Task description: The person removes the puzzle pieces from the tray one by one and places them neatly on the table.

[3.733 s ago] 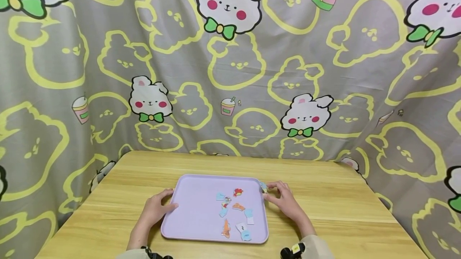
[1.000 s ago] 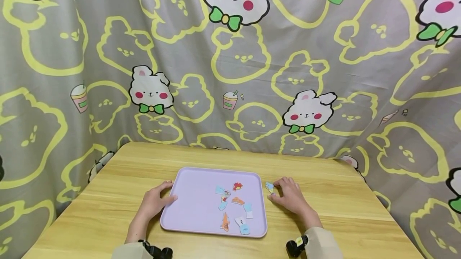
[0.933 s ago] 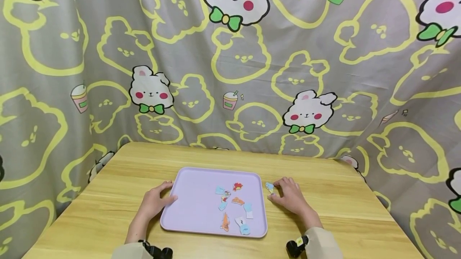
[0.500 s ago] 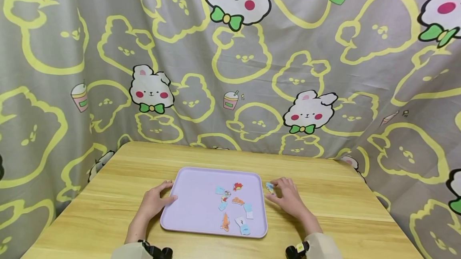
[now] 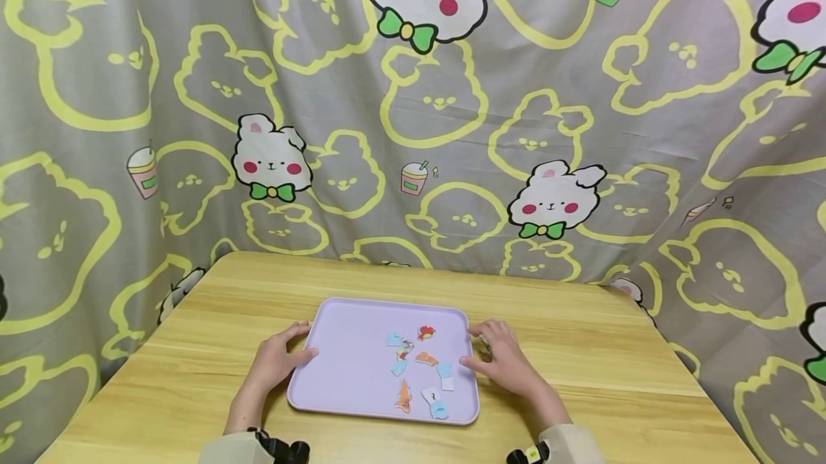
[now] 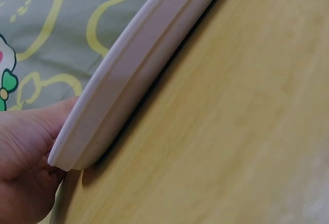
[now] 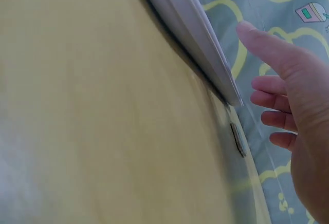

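Rabbit-print curtain (image 5: 452,163), wooden desk (image 5: 613,349), lilac tray (image 5: 348,363) lengthwise left to right
Left hand (image 5: 277,358) grips its rim; right hand (image 5: 506,360) gapes; only the right wrist view shows the printed piece (image 7: 238,141) edge-on beside it.

Before you, a wood-grained worktop (image 5: 600,356) with rounded far corners; beyond its far edge and past its left and right edges, you see grey cloth (image 5: 348,112) hanging in folds, printed with yellow outlines and white rabbits.
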The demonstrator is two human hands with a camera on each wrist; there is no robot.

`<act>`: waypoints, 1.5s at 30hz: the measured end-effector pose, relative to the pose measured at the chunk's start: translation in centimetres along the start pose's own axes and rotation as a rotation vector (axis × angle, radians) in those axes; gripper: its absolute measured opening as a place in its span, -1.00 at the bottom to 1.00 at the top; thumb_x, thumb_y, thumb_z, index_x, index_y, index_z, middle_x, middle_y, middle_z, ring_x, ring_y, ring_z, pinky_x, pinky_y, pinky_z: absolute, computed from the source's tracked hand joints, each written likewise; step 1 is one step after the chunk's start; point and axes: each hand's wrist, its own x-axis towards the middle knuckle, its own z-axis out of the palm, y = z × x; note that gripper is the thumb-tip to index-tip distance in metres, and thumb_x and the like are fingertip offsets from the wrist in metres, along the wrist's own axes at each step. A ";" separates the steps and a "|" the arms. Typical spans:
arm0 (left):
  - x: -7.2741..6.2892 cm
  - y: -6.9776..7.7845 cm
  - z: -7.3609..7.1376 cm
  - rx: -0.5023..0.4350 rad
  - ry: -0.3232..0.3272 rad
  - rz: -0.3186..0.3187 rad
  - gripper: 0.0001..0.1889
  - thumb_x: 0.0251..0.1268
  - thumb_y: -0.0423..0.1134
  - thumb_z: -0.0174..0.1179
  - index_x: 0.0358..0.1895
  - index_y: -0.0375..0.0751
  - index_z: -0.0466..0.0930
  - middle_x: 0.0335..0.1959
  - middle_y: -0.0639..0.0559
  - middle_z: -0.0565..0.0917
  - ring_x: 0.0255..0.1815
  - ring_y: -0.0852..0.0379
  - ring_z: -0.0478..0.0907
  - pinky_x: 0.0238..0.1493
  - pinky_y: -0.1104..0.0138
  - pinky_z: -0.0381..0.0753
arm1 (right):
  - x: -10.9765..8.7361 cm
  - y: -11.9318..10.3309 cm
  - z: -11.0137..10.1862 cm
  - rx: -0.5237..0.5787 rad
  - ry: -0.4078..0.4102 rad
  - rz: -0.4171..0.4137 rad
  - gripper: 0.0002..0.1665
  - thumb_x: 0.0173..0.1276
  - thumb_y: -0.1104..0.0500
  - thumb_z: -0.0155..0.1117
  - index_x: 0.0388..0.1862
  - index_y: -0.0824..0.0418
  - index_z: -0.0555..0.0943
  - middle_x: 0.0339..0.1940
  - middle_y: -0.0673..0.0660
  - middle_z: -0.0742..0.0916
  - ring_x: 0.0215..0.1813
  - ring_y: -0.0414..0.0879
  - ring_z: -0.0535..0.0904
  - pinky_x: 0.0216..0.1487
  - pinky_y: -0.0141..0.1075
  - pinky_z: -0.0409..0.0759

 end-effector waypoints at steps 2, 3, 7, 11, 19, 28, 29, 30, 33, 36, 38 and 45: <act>0.0 0.0 0.0 -0.001 0.000 -0.004 -0.45 0.22 -0.22 0.34 0.26 -0.36 0.50 0.37 -0.36 0.40 0.46 -0.37 0.23 0.45 -0.21 0.22 | -0.1 -0.2 0.1 -0.002 -0.010 -0.011 -0.33 0.14 -0.16 0.45 0.13 0.20 0.57 0.02 0.00 0.63 0.09 -0.13 0.40 0.16 -0.07 0.39; 0.0 0.0 0.0 -0.001 0.000 -0.005 -0.45 0.22 -0.22 0.34 0.26 -0.36 0.50 0.37 -0.36 0.40 0.46 -0.37 0.22 0.45 -0.21 0.22 | -0.1 -0.3 0.2 0.000 -0.016 -0.017 -0.33 0.15 -0.16 0.44 0.12 0.19 0.57 0.03 -0.01 0.62 0.08 -0.13 0.40 0.16 -0.08 0.39; 0.0 0.1 0.0 0.000 0.002 -0.001 -0.46 0.22 -0.22 0.33 0.26 -0.37 0.50 0.37 -0.36 0.40 0.46 -0.37 0.22 0.46 -0.20 0.21 | -0.2 -0.7 0.4 -0.006 -0.042 -0.042 -0.34 0.16 -0.19 0.42 0.11 0.17 0.56 0.05 -0.03 0.61 0.11 -0.14 0.39 0.18 -0.08 0.42; 0.1 0.1 0.0 -0.001 0.006 0.006 -0.46 0.22 -0.24 0.33 0.25 -0.37 0.50 0.37 -0.37 0.40 0.46 -0.37 0.23 0.46 -0.20 0.22 | -0.3 -1.1 0.5 -0.013 -0.054 -0.081 -0.35 0.16 -0.18 0.43 0.11 0.17 0.56 0.04 -0.03 0.61 0.16 -0.11 0.40 0.22 -0.04 0.46; 0.0 0.0 0.0 -0.008 0.004 0.000 -0.45 0.22 -0.22 0.34 0.26 -0.37 0.49 0.37 -0.37 0.40 0.46 -0.38 0.22 0.46 -0.20 0.21 | -0.5 -2.3 0.5 -0.038 -0.108 -0.157 -0.35 0.11 -0.15 0.47 0.08 0.18 0.57 0.02 -0.02 0.62 0.19 -0.01 0.46 0.41 0.14 0.35; 0.0 -0.1 0.0 -0.013 0.007 0.004 -0.45 0.21 -0.22 0.34 0.25 -0.38 0.50 0.37 -0.36 0.40 0.46 -0.37 0.23 0.47 -0.19 0.20 | -0.4 -3.2 0.2 -0.154 -0.189 -0.227 -0.32 0.11 -0.23 0.45 0.09 0.14 0.58 0.04 -0.04 0.58 0.12 -0.16 0.44 0.25 -0.09 0.51; 0.0 -0.1 0.0 -0.013 0.008 0.005 -0.45 0.21 -0.22 0.34 0.25 -0.38 0.50 0.37 -0.36 0.40 0.46 -0.37 0.23 0.47 -0.19 0.20 | -0.4 -3.2 0.2 -0.165 -0.201 -0.232 -0.32 0.12 -0.25 0.43 0.09 0.14 0.58 0.04 -0.04 0.59 0.11 -0.16 0.44 0.26 -0.09 0.51; 0.0 -0.2 0.0 -0.013 0.009 0.005 -0.46 0.21 -0.23 0.34 0.25 -0.38 0.50 0.37 -0.36 0.40 0.46 -0.37 0.23 0.47 -0.19 0.20 | -0.4 -3.3 0.2 -0.171 -0.213 -0.238 -0.33 0.13 -0.26 0.42 0.08 0.14 0.59 0.04 -0.04 0.59 0.11 -0.17 0.44 0.27 -0.08 0.50; 0.0 -0.1 0.0 -0.013 0.009 0.006 -0.46 0.21 -0.23 0.34 0.25 -0.38 0.50 0.37 -0.36 0.40 0.46 -0.37 0.23 0.47 -0.19 0.20 | -0.3 -3.3 0.2 -0.197 -0.242 -0.259 -0.35 0.17 -0.27 0.38 0.06 0.13 0.60 0.01 -0.07 0.59 0.09 -0.19 0.44 0.30 -0.06 0.49; 0.0 -0.1 0.0 -0.013 0.007 0.005 -0.46 0.22 -0.23 0.33 0.25 -0.37 0.50 0.37 -0.36 0.40 0.46 -0.37 0.23 0.46 -0.19 0.21 | -0.2 -3.3 0.2 -0.222 -0.262 -0.285 -0.41 0.21 -0.26 0.36 0.03 0.12 0.62 -0.04 -0.09 0.59 0.08 -0.19 0.43 0.31 -0.04 0.49; 0.0 -0.1 0.0 -0.013 0.005 0.005 -0.46 0.22 -0.23 0.33 0.25 -0.38 0.50 0.37 -0.36 0.40 0.46 -0.37 0.23 0.46 -0.19 0.21 | -0.1 -3.4 0.2 -0.241 -0.267 -0.303 -0.46 0.23 -0.23 0.36 0.00 0.11 0.63 -0.06 -0.09 0.60 0.07 -0.19 0.44 0.28 -0.06 0.51; 0.0 0.0 0.0 -0.020 0.003 -0.003 -0.45 0.22 -0.23 0.33 0.25 -0.39 0.49 0.37 -0.36 0.40 0.47 -0.37 0.22 0.47 -0.19 0.20 | 0.2 -3.4 0.2 -0.289 -0.244 -0.369 -0.54 0.20 -0.16 0.38 -0.08 0.12 0.65 -0.10 -0.08 0.63 0.01 -0.21 0.46 0.17 -0.19 0.57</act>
